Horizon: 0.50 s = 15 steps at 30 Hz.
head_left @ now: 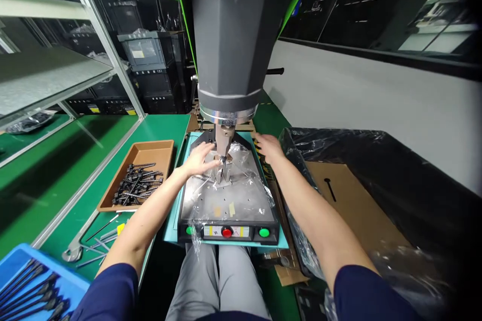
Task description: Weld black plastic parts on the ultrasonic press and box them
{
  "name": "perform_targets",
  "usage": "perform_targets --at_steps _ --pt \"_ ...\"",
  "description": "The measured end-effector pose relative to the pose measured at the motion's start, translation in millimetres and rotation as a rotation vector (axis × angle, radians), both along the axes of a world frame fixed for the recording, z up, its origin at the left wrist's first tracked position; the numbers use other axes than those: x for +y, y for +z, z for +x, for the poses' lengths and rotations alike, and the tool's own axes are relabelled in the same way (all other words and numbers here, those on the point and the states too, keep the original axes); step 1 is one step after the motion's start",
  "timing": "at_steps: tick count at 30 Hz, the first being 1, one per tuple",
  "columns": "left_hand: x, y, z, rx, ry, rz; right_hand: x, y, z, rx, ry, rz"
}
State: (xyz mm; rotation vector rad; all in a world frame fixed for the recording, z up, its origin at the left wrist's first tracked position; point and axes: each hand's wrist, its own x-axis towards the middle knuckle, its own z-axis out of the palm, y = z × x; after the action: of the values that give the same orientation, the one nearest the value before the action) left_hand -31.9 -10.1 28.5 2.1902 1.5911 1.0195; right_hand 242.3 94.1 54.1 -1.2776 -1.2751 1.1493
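Note:
A grey machine head (229, 35) hangs over a metal work plate (203, 205) with clear plastic film lying on it. Beside the small metal fixture (223, 175) under the machine's tip is my left hand (199, 159), its thumb reaching toward the fixture and its fingers apart. Whether a small part sits in the fixture is too unclear to tell. My right hand (268, 148) is at the right edge of the plate, fingers spread, holding nothing visible. Green buttons (264, 232) and a red button (227, 232) line the machine's front.
Left on the green bench are a brown tray (152, 148) of black parts, a wrench (73, 251) with other tools, and a blue bin (48, 261) of long black parts. At right, a plastic-lined box holds cardboard (357, 200) with one black part (330, 189).

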Motion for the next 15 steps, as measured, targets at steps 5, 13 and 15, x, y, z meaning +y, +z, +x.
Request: perform_targets --at_steps 5,13,15 --pt "-66.4 -10.6 -15.3 -0.345 0.328 0.199 -126.7 -57.4 67.1 0.131 -0.201 0.315" --pt "-232.6 -159.1 28.8 -0.639 0.809 0.11 -249.6 -221.7 95.7 -0.545 -0.186 0.204" --pt "-245.4 -196.1 32.5 -0.562 0.85 -0.025 -245.2 -242.6 97.9 -0.612 -0.171 0.207"
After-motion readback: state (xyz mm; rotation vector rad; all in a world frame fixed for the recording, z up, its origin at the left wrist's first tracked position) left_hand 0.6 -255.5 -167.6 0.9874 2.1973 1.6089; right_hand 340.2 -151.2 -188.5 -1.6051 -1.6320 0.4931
